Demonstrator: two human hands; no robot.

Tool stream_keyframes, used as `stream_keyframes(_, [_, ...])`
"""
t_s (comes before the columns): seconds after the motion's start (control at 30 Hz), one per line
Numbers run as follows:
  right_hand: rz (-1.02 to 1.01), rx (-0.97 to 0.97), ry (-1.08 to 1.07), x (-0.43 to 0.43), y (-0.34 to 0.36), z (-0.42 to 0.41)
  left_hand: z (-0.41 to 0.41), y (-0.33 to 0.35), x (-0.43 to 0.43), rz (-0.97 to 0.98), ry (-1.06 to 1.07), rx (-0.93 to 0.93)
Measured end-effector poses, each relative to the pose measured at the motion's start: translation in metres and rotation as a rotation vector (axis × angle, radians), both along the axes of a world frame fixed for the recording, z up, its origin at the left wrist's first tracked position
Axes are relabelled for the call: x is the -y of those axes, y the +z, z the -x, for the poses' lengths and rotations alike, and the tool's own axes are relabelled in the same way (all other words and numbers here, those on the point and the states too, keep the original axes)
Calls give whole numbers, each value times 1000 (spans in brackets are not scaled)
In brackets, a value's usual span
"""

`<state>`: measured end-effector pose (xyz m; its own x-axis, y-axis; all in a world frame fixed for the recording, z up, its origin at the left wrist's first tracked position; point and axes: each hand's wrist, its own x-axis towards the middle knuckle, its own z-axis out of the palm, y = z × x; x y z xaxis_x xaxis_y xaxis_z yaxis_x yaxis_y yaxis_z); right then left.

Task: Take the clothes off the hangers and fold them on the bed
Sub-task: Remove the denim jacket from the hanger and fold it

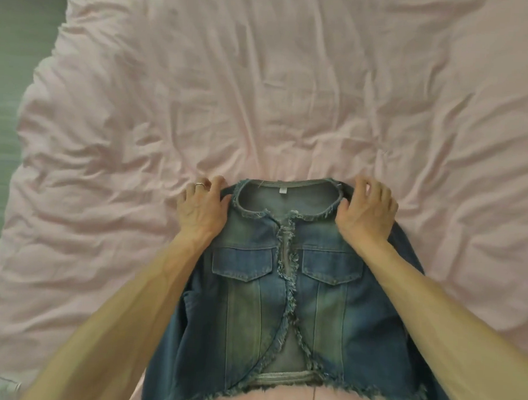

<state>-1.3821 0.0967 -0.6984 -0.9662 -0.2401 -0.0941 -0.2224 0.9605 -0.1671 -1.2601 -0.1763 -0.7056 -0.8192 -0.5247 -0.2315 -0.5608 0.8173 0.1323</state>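
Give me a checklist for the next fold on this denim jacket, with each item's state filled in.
1. Hanger out of the denim jacket: ok, no hook shows at the neckline.
2. Jacket lying front up on the bed: ok.
3. Left hand gripping one shoulder: ok.
4. Right hand gripping the other shoulder: ok.
5. Front edges closed: not ok, they gape toward the hem.
6. Sleeves laid flat: cannot tell, the forearms cover most of them.
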Motion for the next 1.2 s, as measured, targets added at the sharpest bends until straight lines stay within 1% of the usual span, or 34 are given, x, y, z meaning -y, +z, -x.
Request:
stream_keyframes(0.07, [52, -7, 152, -2, 0, -30, -16, -4, -24, 41, 1, -123])
stream_keyframes(0.1, [84, 5, 218, -3, 0, -46, -25, -4, -39, 50, -28, -194])
stream_keyframes(0.13, [99, 42, 275, -4, -1, -62, -35, -5, -56, 53, -72, -223])
stream_keyframes(0.2, [41, 183, 358, -11, -9, -84, -61, -10, -91, 15, -159, -153])
stream_keyframes(0.33, [-181, 378, 342, -32, -33, -94, -112, -32, -147, -77, -238, 82])
stream_keyframes(0.4, [-240, 445, 316, -31, -35, -90, -115, -34, -162, -113, -212, 140])
stream_keyframes(0.47, [-276, 515, 296, -19, -28, -88, -110, -23, -163, -202, -183, 199])
stream_keyframes(0.5, [-278, 535, 269, -12, -22, -88, -108, -15, -162, -252, -178, 181])
stream_keyframes(0.57, [-216, 512, 199, 1, -6, -89, -113, 4, -154, -260, -168, 12])
stream_keyframes(0.6, [-162, 470, 177, 7, 2, -90, -120, 12, -149, -261, -121, -98])
stream_keyframes(0.67, [-53, 364, 217, 22, 19, -97, -141, 24, -134, -242, 69, -295])
stream_keyframes(0.73, [43, 310, 328, 46, 37, -109, -171, 37, -115, -227, 310, -366])
stream_keyframes(0.8, [108, 308, 454, 74, 52, -124, -206, 41, -97, -213, 497, -375])
stream_keyframes(0.87, [158, 321, 607, 106, 65, -146, -247, 42, -84, -279, 690, -326])
stream_keyframes(0.9, [185, 331, 667, 118, 70, -155, -262, 40, -81, -304, 724, -262])
stream_keyframes(0.93, [207, 342, 740, 134, 75, -168, -283, 40, -79, -312, 725, -166])
stream_keyframes(1.0, [226, 374, 886, 157, 81, -192, -316, 37, -78, -349, 640, 70])
stream_keyframes(1.03, [189, 403, 966, 166, 81, -204, -330, 36, -79, -399, 601, 171])
stream_keyframes(1.07, [111, 439, 1053, 174, 80, -215, -341, 35, -79, -463, 586, 232])
stream_keyframes(1.13, [-118, 485, 1242, 187, 74, -241, -360, 31, -75, -585, 615, 259])
stream_keyframes(1.2, [-337, 470, 1371, 191, 66, -255, -364, 35, -65, -715, 672, 238])
